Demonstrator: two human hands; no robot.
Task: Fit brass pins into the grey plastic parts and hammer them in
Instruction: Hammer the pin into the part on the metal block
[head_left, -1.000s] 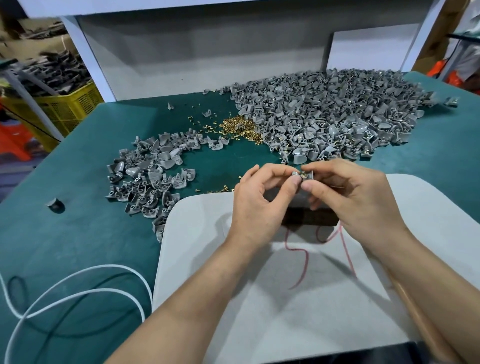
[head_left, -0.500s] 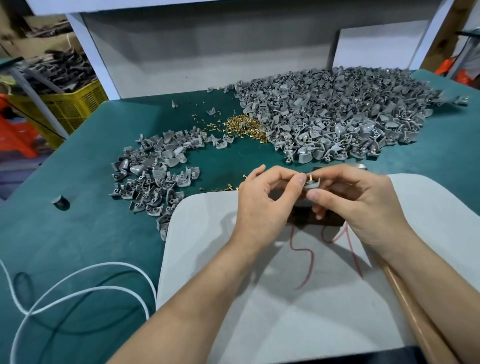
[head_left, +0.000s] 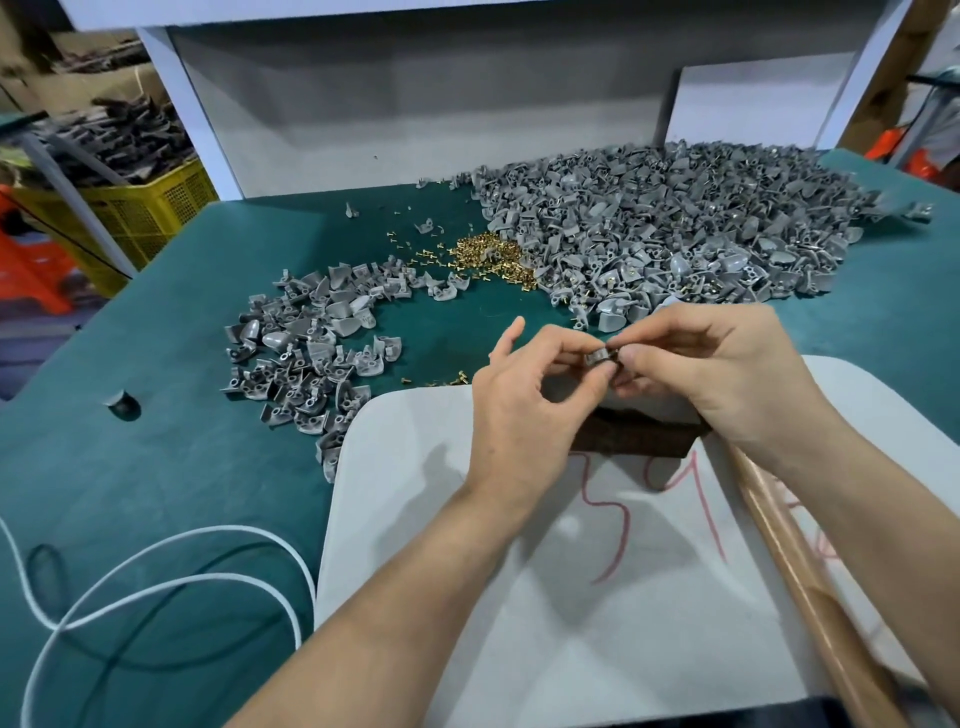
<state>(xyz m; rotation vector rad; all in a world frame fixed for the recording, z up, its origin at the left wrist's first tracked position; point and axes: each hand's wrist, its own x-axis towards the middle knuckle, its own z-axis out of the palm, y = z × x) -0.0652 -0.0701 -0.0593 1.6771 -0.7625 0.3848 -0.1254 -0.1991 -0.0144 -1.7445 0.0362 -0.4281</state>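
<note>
A yellow crate (head_left: 150, 208) stands left of the green counter (head_left: 156, 457), where a white cord (head_left: 156, 571) loops near a small pile of grey parts (head_left: 311, 353) and loose brass pins (head_left: 488, 260). Above a white board (head_left: 571, 623), the left hand (head_left: 524, 410) and right hand (head_left: 727, 374) pinch one grey part (head_left: 598, 358) between them; a larger heap (head_left: 675, 234) spreads behind, to the right.

"Can you read anything here?"

"Only some red marks, drawn by hand on the white board (head_left: 571, 649)."

"What do they say?"

"The left red mark (head_left: 626, 525) looks like a 3, or maybe a 5. The right red mark (head_left: 709, 509) just beside it looks like a 4. Their tops run up to the dark block (head_left: 639, 436), so I can't be sure."

"Is there more?"

"There are faint red lines (head_left: 826, 553) on the board, on the other side of the wooden stick (head_left: 810, 582). Too little of them shows to read."
</note>
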